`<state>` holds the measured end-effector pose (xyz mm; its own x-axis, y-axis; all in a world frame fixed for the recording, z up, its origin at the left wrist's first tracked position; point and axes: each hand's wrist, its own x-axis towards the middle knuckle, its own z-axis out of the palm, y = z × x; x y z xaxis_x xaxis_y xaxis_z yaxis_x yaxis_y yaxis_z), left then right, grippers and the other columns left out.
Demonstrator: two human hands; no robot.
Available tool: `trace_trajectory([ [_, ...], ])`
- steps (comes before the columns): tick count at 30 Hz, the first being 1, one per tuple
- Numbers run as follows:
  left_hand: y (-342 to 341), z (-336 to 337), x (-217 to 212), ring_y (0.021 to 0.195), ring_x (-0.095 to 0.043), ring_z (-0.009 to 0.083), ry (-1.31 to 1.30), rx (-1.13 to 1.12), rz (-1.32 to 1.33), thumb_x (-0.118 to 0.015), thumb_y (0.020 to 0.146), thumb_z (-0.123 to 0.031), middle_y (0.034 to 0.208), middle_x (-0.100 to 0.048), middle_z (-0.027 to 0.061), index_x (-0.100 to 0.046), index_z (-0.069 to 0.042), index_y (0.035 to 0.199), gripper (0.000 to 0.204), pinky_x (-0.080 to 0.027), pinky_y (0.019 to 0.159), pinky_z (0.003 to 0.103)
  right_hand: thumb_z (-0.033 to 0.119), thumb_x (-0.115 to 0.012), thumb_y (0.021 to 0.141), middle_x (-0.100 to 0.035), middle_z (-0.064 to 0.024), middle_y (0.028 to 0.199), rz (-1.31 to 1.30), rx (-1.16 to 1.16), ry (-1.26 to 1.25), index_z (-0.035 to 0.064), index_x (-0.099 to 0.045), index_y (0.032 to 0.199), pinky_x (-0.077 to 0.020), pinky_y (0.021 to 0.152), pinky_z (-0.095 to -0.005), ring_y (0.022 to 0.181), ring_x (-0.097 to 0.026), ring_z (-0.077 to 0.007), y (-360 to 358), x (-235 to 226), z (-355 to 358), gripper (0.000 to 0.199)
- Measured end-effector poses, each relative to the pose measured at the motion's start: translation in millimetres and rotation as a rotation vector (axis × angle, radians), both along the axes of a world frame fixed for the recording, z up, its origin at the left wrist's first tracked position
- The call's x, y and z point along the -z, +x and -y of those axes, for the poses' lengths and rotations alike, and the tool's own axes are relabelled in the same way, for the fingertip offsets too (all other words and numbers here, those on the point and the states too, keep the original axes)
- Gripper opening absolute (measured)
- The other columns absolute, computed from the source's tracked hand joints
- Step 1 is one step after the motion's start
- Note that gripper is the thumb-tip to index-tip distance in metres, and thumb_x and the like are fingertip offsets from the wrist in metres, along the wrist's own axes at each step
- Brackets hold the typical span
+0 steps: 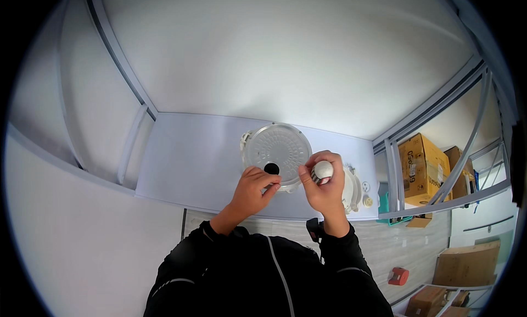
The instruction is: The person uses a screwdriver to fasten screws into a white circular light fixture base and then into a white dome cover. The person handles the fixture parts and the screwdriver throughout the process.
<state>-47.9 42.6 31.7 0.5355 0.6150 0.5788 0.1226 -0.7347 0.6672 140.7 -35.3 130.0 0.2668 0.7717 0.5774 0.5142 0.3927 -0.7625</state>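
Note:
In front of me on the table a round grey metal disc (276, 143) with a dimpled pattern lies on a white body. A black round spot (271, 168) shows near its front edge. My left hand (250, 192) is at that edge with thumb and fingers pinched together; whatever is between them, if anything, is too small to make out. At the right edge of the disc, my right hand (327, 185) is wrapped round a white round-ended object (324, 169) with dark stripes. Its lower part is hidden by the fingers.
Right of my right hand lies a white round part (352, 192), partly hidden, beside two small round pieces (368, 200). White panels and metal frame posts enclose the pale table (186, 158). Cardboard boxes (422, 169) stand beyond the frame, and a red object (398, 276) lies on the floor.

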Motion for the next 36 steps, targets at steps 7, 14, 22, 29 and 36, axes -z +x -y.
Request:
trace_trajectory([
  [7, 2, 1, 0, 0.088, -0.069, 0.0274, -0.005, 0.006, 0.009, -0.081, 0.091, -0.007, 0.095, -0.080, 0.0064, -0.080, -0.006, 0.106, 0.016, -0.052, 0.088, 0.042, 0.003, -0.078, 0.087, -0.074, -0.0236, 0.104, 0.190, -0.079, -0.480, 0.0080, -0.063, 0.120, -0.0583, 0.078, -0.0498, 0.096, -0.072, -0.0490, 6, 19, 8, 0.036],
  [14, 0, 2, -1, 0.087, -0.071, 0.0290, 0.047, 0.000, 0.019, -0.077, 0.094, -0.004, 0.097, -0.080, 0.0084, -0.080, -0.005, 0.109, 0.015, -0.053, 0.089, 0.042, -0.001, -0.075, 0.083, -0.072, -0.0194, 0.111, 0.235, -0.142, -0.488, 0.0091, -0.062, 0.121, -0.0577, 0.082, -0.0537, 0.101, -0.070, -0.0492, 5, 46, 20, 0.042],
  [22, -5, -13, -8, 0.099, -0.074, 0.0336, 0.070, -0.156, 0.164, -0.073, 0.096, -0.002, 0.103, -0.081, 0.0103, -0.078, -0.005, 0.110, 0.015, -0.057, 0.095, 0.043, -0.002, -0.075, 0.081, -0.074, -0.0230, 0.104, 0.010, -0.039, -0.462, 0.0062, -0.066, 0.116, -0.0592, 0.082, -0.0465, 0.096, -0.072, -0.0475, 11, 77, 17, 0.038],
  [29, -7, -40, -16, 0.109, -0.074, 0.0307, 0.095, -0.314, -0.054, -0.083, 0.089, -0.011, 0.106, -0.081, 0.0064, -0.079, -0.010, 0.102, 0.014, -0.052, 0.104, 0.047, -0.007, -0.071, 0.082, -0.078, -0.0138, 0.097, -0.022, -0.012, -0.502, 0.0030, -0.067, 0.110, -0.0589, 0.083, -0.0355, 0.089, -0.077, -0.0286, 18, 72, 19, 0.030],
  [36, -3, -32, -8, 0.105, -0.074, 0.0263, 0.059, -0.405, -0.157, -0.086, 0.084, -0.012, 0.100, -0.081, 0.0006, -0.080, -0.014, 0.098, 0.015, -0.049, 0.097, 0.044, -0.007, -0.072, 0.082, -0.079, -0.0101, 0.096, -0.075, -0.035, -0.500, 0.0037, -0.067, 0.109, -0.0585, 0.082, -0.0335, 0.087, -0.076, -0.0238, 28, 79, 18, 0.030],
])
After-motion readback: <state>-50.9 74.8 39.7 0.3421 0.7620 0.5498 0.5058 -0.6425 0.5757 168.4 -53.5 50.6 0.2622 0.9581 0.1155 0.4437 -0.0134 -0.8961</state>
